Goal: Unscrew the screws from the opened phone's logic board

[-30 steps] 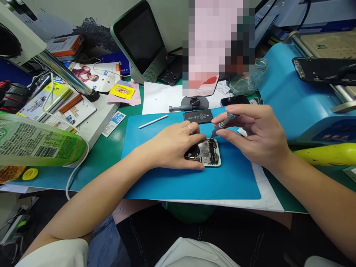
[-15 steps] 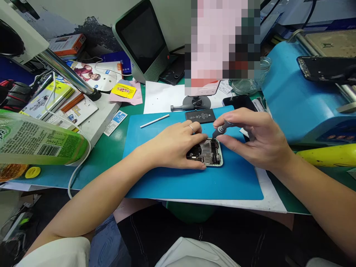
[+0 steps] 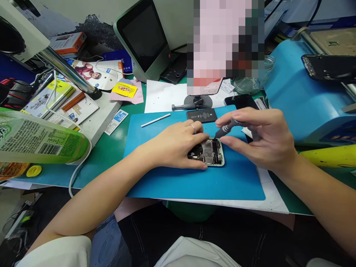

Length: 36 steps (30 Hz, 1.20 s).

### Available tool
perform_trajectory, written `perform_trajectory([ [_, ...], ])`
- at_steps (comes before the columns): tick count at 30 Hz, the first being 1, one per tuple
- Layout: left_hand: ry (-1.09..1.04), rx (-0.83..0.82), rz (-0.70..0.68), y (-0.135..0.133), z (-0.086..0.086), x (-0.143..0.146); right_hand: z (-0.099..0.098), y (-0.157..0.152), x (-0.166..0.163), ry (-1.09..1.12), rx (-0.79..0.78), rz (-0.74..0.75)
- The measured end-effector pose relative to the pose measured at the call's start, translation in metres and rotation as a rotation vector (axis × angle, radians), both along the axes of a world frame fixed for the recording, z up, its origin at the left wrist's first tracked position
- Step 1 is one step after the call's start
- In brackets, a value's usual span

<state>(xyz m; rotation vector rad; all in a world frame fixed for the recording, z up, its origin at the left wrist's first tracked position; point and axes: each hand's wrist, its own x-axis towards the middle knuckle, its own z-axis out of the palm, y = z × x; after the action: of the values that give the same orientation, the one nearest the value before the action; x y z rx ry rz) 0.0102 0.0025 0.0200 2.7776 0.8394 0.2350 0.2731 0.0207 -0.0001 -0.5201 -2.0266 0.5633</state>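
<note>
An opened phone (image 3: 209,152), its inner boards and parts exposed, lies on the blue mat (image 3: 194,183). My left hand (image 3: 175,146) grips it from the left, thumb along the near edge and fingers at the far edge, covering its left part. In my right hand (image 3: 267,139) is a small grey screwdriver (image 3: 225,129), pinched between thumb and fingers. It slants down to the left, its tip at the phone's far right corner; whether the tip touches a screw is too small to tell. Just beyond the phone lies a black battery (image 3: 201,116).
A white stick (image 3: 155,120) rests at the mat's far left. A grey phone stand (image 3: 198,102) and a glass jar (image 3: 247,84) are behind the mat. To the right stands a blue machine (image 3: 292,100); at left, a green bottle (image 3: 41,142) and a white cable (image 3: 90,148).
The screwdriver leans over further to the right, and my right hand has shifted slightly right with it. My left hand keeps its hold on the phone. The whole view has shifted a little.
</note>
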Motion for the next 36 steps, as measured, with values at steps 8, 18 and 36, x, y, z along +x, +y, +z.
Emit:
perform_trajectory([
  [8,-0.009,0.005,-0.006,0.0003,0.0002,-0.0001,0.0003,0.0004,-0.0030,-0.009,0.059,-0.016],
  [18,-0.021,0.018,-0.012,-0.0004,0.0005,-0.0003,0.0008,0.0033,-0.0004,-0.083,0.193,-0.074],
  [36,-0.015,0.000,-0.007,-0.0004,0.0016,0.0001,-0.0029,0.0035,-0.0007,-0.067,0.072,-0.111],
])
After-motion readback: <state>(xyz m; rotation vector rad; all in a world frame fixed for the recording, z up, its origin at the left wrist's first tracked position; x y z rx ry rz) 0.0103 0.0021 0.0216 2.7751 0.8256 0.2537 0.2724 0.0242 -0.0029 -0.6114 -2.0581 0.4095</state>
